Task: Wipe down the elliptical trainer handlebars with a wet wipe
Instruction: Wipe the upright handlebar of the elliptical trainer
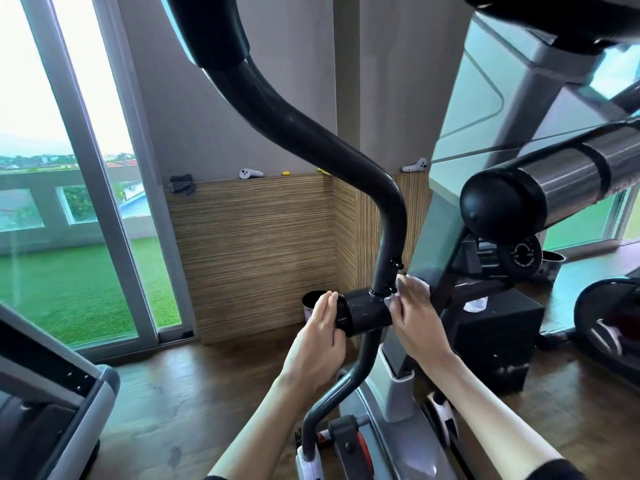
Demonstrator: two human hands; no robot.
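The dark grey swing handlebar (294, 129) curves down from the top centre to a short black pivot tube (367, 311) low in the middle. My left hand (320, 336) lies against the tube's left end cap with its fingers straight. My right hand (417, 318) presses a crumpled white wet wipe (408, 284) against the right end of the tube, beside the handlebar's bolts. Most of the wipe is hidden under the fingers. A fixed handlebar (540, 188) with a chrome grip and black end cap juts out at the right.
The grey console post (485, 109) rises behind my right hand. A black box (498, 337) with a white wipe pack on top stands at the right. Another machine (48, 403) fills the lower left corner. A wood-panelled ledge (256, 216) and glass doors lie behind.
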